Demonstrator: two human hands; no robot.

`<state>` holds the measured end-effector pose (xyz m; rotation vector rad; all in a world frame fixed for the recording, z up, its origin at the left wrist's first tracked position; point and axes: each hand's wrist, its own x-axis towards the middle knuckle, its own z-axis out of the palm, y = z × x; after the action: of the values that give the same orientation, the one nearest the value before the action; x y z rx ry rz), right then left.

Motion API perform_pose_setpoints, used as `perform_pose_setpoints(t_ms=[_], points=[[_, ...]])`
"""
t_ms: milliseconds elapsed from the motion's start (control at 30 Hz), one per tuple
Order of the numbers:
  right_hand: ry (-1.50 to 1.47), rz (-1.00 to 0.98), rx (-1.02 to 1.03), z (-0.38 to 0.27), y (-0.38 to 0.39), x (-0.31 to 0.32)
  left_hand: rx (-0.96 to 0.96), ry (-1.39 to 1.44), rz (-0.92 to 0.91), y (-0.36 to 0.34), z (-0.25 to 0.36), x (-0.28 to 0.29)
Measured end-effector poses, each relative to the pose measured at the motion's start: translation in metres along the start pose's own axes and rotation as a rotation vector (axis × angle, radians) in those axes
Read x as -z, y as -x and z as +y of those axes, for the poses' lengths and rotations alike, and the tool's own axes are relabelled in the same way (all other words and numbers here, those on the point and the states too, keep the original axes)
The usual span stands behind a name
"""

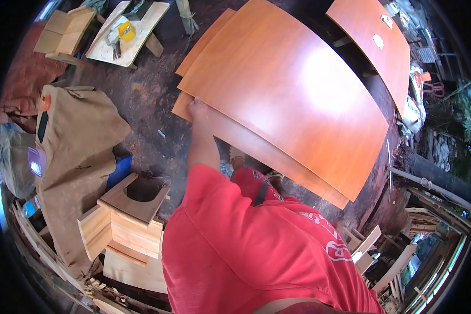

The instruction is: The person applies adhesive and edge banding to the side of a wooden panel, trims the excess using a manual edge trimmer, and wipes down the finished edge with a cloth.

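A large orange-brown wooden board (277, 68) with a glossy face lies in front of me, catching a bright glare. Beneath it a second board (277, 157) of similar colour sticks out along the near side. My left hand (196, 107) grips the near left corner of these boards, its fingers partly hidden at the edge. The left arm, in a red sleeve, reaches out straight to it. My right hand does not show.
Another orange-brown board (374, 44) with pale patches lies at the far right. A low table (136, 39) with a yellow container (126, 31) stands far left. Nearer left are a brown cloth-covered piece (81, 141) and an unfinished wooden box frame (133, 230). Wood scraps (371, 246) lie to the right.
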<state>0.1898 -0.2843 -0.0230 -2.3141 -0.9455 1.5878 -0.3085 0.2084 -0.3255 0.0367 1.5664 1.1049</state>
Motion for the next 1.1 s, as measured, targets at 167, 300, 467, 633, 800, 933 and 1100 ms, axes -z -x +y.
perform_pose_setpoints(t_ms=[167, 300, 467, 633, 800, 933, 1100], points=[[0.206, 0.012, -0.040, 0.013, 0.007, 0.009, -0.337, 0.124, 0.005, -0.004, 0.026, -0.018], [0.286, -0.013, -0.021, -0.022, 0.001, 0.014, -0.589, 0.054, 0.223, -0.038, 0.044, 0.020], [0.186, 0.051, -0.076, 0.051, -0.024, 0.028, -0.627, -0.461, 0.330, -0.022, 0.061, 0.031], [0.456, 0.075, -0.073, -0.054, -0.007, 0.024, -0.633, -0.689, 0.313, 0.003, 0.089, 0.039], [0.220, 0.085, -0.063, -0.047, -0.012, 0.026, -0.625, -0.832, 0.249, 0.012, 0.116, 0.039], [0.323, 0.046, 0.023, -0.030, -0.020, 0.039, -0.706, -1.055, 0.253, -0.004, 0.128, 0.039], [0.694, -0.042, 0.182, -0.049, -0.021, 0.036, -0.665, -1.046, 0.266, 0.004, 0.122, 0.048]])
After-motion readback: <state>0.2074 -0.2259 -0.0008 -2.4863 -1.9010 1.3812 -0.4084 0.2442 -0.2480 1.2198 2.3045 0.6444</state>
